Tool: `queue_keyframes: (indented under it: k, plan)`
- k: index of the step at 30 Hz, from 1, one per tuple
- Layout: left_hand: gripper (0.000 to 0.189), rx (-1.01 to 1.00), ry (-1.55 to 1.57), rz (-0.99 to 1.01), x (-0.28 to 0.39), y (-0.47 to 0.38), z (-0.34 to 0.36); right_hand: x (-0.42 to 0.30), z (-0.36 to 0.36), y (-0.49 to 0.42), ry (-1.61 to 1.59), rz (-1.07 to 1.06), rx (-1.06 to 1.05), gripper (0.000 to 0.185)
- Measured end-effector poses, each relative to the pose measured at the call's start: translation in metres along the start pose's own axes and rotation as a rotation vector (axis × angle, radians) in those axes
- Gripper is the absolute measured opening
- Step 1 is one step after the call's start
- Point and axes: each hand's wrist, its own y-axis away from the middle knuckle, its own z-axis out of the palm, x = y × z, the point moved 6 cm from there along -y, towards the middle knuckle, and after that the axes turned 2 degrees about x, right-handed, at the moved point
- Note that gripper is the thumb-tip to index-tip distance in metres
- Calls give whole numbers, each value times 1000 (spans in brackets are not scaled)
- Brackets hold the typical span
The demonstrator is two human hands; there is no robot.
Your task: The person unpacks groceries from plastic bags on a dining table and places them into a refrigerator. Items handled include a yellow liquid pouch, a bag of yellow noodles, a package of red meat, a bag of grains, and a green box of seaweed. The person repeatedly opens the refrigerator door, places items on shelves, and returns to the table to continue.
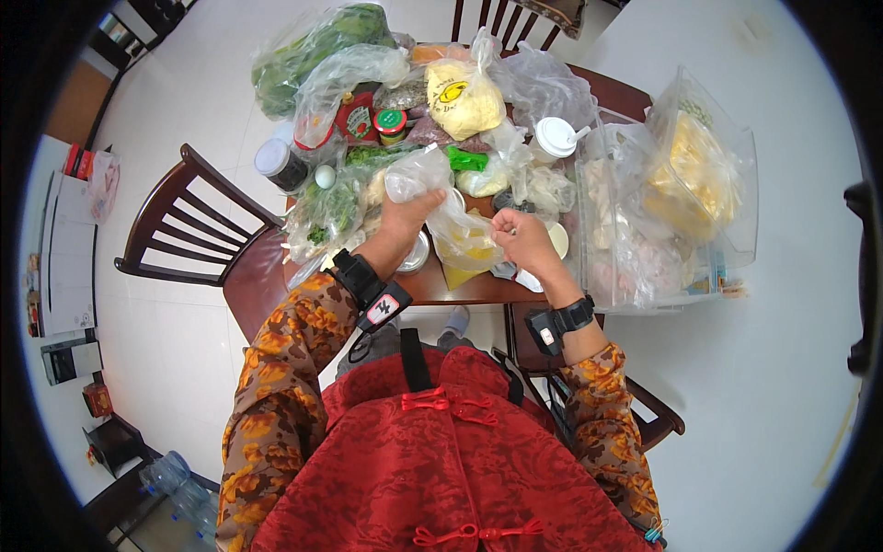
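Observation:
Over the near edge of the table, my left hand [408, 221] grips the upper part of a translucent plastic bag [417, 176]. My right hand [528, 243] pinches the same bag at its right side with closed fingers. A flat yellow packet [455, 278] shows at the bag's lower end; I cannot tell whether it lies inside or beneath. Beside my left wrist is a round clear-topped container [416, 257]. A pale round lid [559, 240] sits just right of my right hand. A bright green wrapped item [467, 159] lies behind the bag.
Bagged leafy greens [331, 207], an egg [325, 176], a dark jar [281, 165] and a ketchup bottle [357, 117] crowd the left. A lidded white cup [554, 138] stands near a clear plastic bin [621, 276] of bagged food. A wooden chair [200, 214] stands left.

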Motion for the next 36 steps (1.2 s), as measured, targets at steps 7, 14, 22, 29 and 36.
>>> queue_keyframes:
  k: [7,14,22,29,36]
  plan:
    - [41,17,32,30,0,2,-3,-4,2,2,61,-56,56,5]
    - [37,5,38,31,-9,-5,-7,-4,3,-1,162,-167,114,10]
    - [35,63,77,2,-16,-7,-15,7,4,8,-113,98,-76,21]
    - [36,79,122,-46,-12,-3,-15,6,7,1,53,-56,30,18]
    - [37,38,105,-50,-12,6,-10,4,11,2,-77,150,-32,15]
